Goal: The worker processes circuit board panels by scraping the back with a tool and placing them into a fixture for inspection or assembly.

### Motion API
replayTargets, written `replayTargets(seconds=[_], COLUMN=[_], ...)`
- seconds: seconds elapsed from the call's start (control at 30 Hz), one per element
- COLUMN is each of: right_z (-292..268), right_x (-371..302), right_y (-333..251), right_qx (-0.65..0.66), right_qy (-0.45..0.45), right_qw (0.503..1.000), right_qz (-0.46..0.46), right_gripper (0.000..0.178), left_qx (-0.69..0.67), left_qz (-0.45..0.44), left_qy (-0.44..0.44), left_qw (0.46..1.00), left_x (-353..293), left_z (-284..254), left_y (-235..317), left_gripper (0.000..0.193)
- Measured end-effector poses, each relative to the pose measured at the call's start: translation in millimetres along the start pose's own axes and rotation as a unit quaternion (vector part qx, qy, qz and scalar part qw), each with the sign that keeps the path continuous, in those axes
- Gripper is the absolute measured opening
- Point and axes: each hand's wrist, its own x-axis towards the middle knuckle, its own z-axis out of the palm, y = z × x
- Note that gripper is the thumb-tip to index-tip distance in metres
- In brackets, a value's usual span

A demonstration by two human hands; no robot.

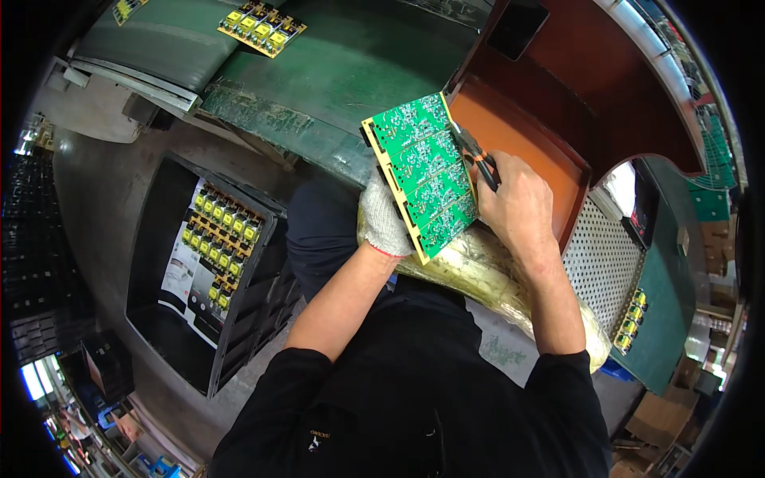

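Observation:
My left hand point(383, 213), in a whitish knit glove, grips a green circuit board panel point(426, 177) by its left edge, with the fingers hidden behind it. The panel is tilted, its soldered side facing me, and pale yellow strips run along its borders. In my bare right hand point(516, 199) is a pair of cutting pliers point(476, 155) with black and orange handles. The jaws lie at the panel's upper right edge; whether they touch it I cannot tell. A yellow wrapped roll point(478, 264) lies beneath my hands, across my lap.
An open black crate point(151, 275) at left holds several board panels point(225, 227) with yellow parts. Another panel point(261, 29) lies on the green table point(351, 64). An orange-bottomed tray point(518, 131) stands at right, beside a perforated plate point(602, 255). Further boards point(631, 320) sit at far right.

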Motion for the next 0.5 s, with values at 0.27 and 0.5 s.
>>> replayTargets(seconds=[0.27,0.5], right_z=[-3.9,-2.8], right_x=[2.1,2.1], right_y=[-5.7,-1.9], right_qx=[-0.008,0.029], right_qy=[-0.056,-0.068], right_qw=[0.998,0.996], right_qz=[0.036,0.056], right_gripper=[0.027,0.025], left_qx=[0.017,0.014], left_qz=[0.003,0.005], left_qy=[0.018,-0.001], left_qw=[1.000,1.000], left_x=[-0.2,-1.8], left_z=[1.1,0.6], left_y=[0.3,0.1], left_gripper=[0.056,0.057])
